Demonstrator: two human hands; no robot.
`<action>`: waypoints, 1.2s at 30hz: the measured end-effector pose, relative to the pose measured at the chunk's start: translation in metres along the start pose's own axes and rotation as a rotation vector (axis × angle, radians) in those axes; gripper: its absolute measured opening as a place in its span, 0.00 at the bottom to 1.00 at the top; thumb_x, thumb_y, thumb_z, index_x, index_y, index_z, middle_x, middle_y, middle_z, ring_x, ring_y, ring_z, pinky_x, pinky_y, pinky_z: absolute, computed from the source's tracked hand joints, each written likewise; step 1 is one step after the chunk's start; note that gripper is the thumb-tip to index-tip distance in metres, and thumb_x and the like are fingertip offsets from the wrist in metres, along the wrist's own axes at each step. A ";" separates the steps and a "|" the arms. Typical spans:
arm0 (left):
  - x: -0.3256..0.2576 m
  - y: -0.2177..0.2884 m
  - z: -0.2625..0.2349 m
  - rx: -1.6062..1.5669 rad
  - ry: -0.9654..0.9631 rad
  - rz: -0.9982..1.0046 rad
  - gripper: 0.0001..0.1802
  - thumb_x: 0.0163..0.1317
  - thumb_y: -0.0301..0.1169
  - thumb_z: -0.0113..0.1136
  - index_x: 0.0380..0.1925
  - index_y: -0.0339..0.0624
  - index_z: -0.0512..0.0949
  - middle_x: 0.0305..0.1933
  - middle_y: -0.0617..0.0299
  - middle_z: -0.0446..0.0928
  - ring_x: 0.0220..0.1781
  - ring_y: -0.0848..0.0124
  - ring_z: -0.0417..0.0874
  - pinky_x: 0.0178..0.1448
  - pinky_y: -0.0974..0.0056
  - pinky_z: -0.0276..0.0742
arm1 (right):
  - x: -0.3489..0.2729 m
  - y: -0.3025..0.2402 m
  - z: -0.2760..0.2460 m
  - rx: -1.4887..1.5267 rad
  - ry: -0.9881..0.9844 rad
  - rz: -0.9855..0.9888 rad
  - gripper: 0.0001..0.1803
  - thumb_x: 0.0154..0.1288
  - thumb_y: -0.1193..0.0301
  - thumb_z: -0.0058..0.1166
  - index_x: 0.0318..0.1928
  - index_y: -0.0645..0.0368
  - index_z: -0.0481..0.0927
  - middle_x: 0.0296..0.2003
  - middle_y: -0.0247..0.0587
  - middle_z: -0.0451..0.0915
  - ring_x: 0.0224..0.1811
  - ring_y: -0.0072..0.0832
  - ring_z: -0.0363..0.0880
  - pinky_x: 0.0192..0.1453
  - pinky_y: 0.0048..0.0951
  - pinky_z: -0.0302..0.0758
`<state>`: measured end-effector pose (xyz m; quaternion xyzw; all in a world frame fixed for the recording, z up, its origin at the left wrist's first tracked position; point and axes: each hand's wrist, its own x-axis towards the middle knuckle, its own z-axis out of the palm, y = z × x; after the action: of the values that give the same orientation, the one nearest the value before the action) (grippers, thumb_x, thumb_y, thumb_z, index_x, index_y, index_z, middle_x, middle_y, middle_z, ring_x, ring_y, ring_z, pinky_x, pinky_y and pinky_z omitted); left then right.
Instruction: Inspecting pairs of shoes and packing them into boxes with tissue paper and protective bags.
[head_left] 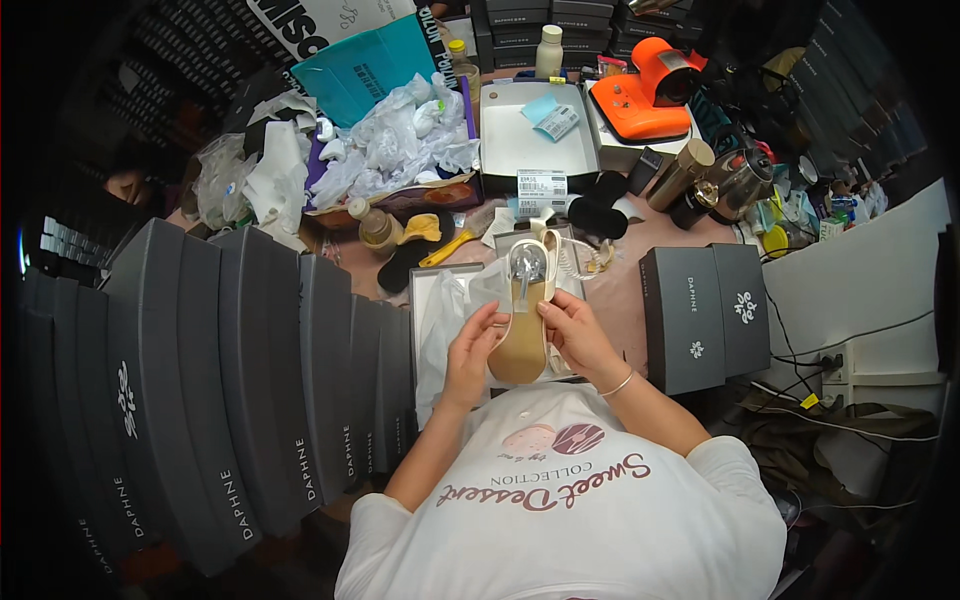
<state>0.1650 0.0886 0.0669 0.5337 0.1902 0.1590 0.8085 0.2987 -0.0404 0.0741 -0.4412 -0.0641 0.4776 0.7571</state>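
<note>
A sandal (520, 355) with a tan sole and cream straps is held in front of my chest, its broad end toward me. Clear plastic wrap or padding shows at its far end. My right hand (583, 342) pinches the sandal's right edge between thumb and fingers. On the opposite edge, my left hand (474, 348) has its curved fingers against the sandal. Beneath both hands lies an open shoe box (416, 345) with white tissue paper (440, 312) in it.
Grey shoe boxes (240, 390) stand in a row at left; more grey boxes (683, 320) stand at right. Beyond are a box of crumpled plastic bags (400, 145), a yellow-handled brush (450, 246), a white tray-like box (500, 150), an orange device (640, 100) and bottles (378, 228).
</note>
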 end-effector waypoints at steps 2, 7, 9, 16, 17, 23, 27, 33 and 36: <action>0.003 0.002 -0.009 0.091 -0.061 -0.079 0.22 0.69 0.33 0.45 0.58 0.29 0.69 0.52 0.56 0.76 0.50 0.72 0.77 0.58 0.68 0.69 | 0.002 -0.004 -0.004 0.059 0.005 0.045 0.10 0.71 0.69 0.48 0.46 0.62 0.75 0.38 0.36 0.79 0.37 0.19 0.78 0.42 0.22 0.77; -0.009 -0.009 -0.012 -0.050 -0.145 -0.285 0.19 0.70 0.33 0.48 0.53 0.30 0.74 0.46 0.59 0.80 0.46 0.76 0.78 0.52 0.70 0.71 | 0.021 0.000 -0.013 0.087 0.089 0.192 0.10 0.70 0.66 0.48 0.42 0.62 0.75 0.32 0.35 0.79 0.31 0.19 0.78 0.36 0.22 0.77; -0.012 -0.011 -0.008 -0.115 -0.085 -0.292 0.19 0.70 0.34 0.48 0.53 0.31 0.74 0.45 0.59 0.80 0.45 0.76 0.79 0.51 0.71 0.71 | 0.023 0.005 -0.013 0.117 0.083 0.204 0.11 0.70 0.65 0.48 0.40 0.62 0.75 0.32 0.36 0.79 0.31 0.19 0.78 0.37 0.21 0.77; -0.010 -0.005 -0.007 0.000 -0.093 -0.238 0.16 0.67 0.33 0.56 0.48 0.32 0.76 0.41 0.64 0.80 0.39 0.81 0.76 0.45 0.74 0.71 | 0.029 -0.001 -0.013 -0.249 -0.108 0.085 0.13 0.71 0.64 0.48 0.43 0.62 0.78 0.35 0.33 0.80 0.34 0.20 0.79 0.39 0.23 0.77; -0.011 -0.006 -0.010 -0.022 -0.035 -0.201 0.15 0.66 0.32 0.57 0.47 0.33 0.77 0.41 0.65 0.80 0.39 0.81 0.77 0.45 0.74 0.71 | 0.032 -0.007 -0.014 -0.432 -0.190 0.029 0.14 0.71 0.64 0.49 0.45 0.62 0.78 0.36 0.31 0.80 0.34 0.20 0.79 0.39 0.22 0.76; -0.010 0.005 -0.046 1.003 0.381 0.081 0.19 0.61 0.29 0.62 0.51 0.31 0.75 0.48 0.55 0.77 0.51 0.70 0.77 0.56 0.65 0.71 | 0.022 -0.014 -0.073 -1.523 -0.049 -0.174 0.16 0.60 0.64 0.58 0.40 0.67 0.80 0.39 0.55 0.79 0.40 0.48 0.80 0.45 0.38 0.76; -0.001 -0.021 -0.037 0.860 0.131 0.130 0.25 0.62 0.29 0.60 0.58 0.32 0.68 0.50 0.54 0.76 0.54 0.66 0.75 0.60 0.64 0.68 | 0.004 0.076 -0.087 -1.787 -0.137 0.030 0.15 0.56 0.64 0.58 0.36 0.65 0.80 0.37 0.52 0.78 0.42 0.45 0.79 0.44 0.42 0.75; 0.012 -0.053 -0.015 -0.082 0.179 -0.372 0.19 0.71 0.39 0.48 0.50 0.33 0.73 0.46 0.57 0.76 0.49 0.67 0.78 0.56 0.65 0.73 | 0.004 0.049 -0.070 -1.648 -0.063 -0.341 0.09 0.52 0.71 0.56 0.32 0.64 0.79 0.35 0.47 0.77 0.37 0.44 0.76 0.41 0.42 0.73; 0.014 -0.048 -0.044 -0.126 0.080 -0.423 0.25 0.72 0.46 0.42 0.51 0.33 0.70 0.49 0.52 0.75 0.52 0.64 0.78 0.58 0.61 0.74 | -0.018 -0.001 -0.042 -1.591 -0.149 -0.554 0.06 0.50 0.73 0.56 0.28 0.63 0.76 0.35 0.45 0.76 0.37 0.42 0.76 0.41 0.40 0.72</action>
<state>0.1591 0.1126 0.0051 0.4237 0.3193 0.0185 0.8474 0.3118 -0.0802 0.0555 -0.7784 -0.5368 0.1153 0.3044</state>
